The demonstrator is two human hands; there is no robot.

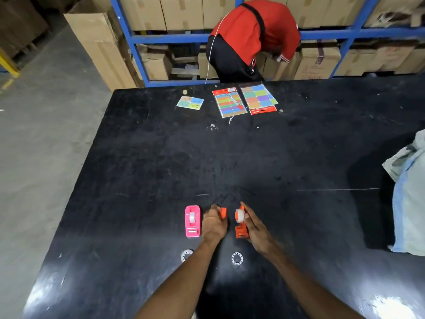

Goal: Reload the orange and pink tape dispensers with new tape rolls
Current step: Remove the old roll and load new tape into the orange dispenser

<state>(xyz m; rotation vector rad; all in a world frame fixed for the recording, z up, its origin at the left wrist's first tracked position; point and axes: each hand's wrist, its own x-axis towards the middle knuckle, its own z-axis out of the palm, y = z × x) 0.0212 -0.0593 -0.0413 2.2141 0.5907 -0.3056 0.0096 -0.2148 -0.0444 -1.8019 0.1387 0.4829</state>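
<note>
The wide black scuffed counter (253,157) carries everything; at its far edge a person in a red top (255,35) bends into blue shelving, well apart from the work. Near the front, the pink plastic tape dispenser (192,221) lies flat with a clear roll seated in it, so it looks reloaded. Just right of it the left hand (215,224) is closed around a small orange plastic piece (223,212), likely the dispenser's core or cover. The right hand (254,229) clamps the orange plastic tape dispenser body (241,230), tilted on its side, with a clear tape roll (239,215) at its upper end. Two spent clear tape rings (236,258) lie nearer the person. To finish well, hold the body steady, line the orange piece up square with the roll's hole, and press until it seats, keeping the tape's loose end toward the cutter
</note>
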